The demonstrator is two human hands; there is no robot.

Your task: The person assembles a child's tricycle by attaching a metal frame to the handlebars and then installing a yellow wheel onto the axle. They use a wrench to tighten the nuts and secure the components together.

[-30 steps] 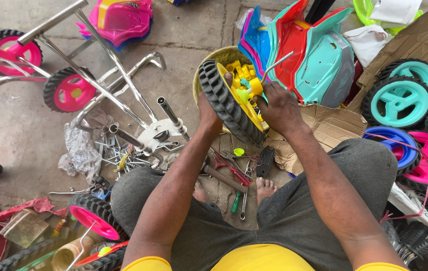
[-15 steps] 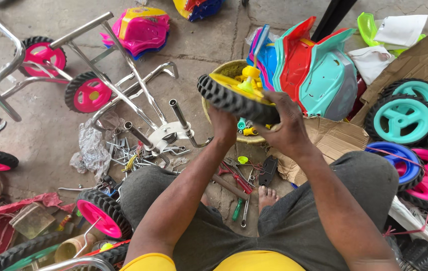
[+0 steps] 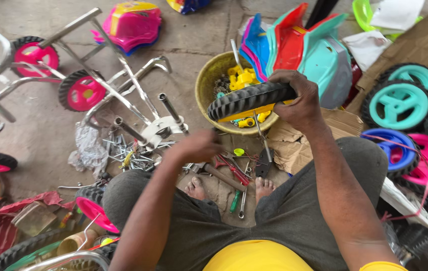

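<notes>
My right hand grips the black-tyred wheel above the yellow basin; left hand loosely curled, empty, over floor tools—judging mid-assembly, next needs picking a tool.

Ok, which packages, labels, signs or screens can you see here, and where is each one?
Flattened brown cardboard sheet, top right, beside the teal wheels.
Torn brown cardboard piece, on the ground under the right forearm.
Crumpled clear plastic bag, left of the scattered screws.
No signs or screens in view.
</notes>
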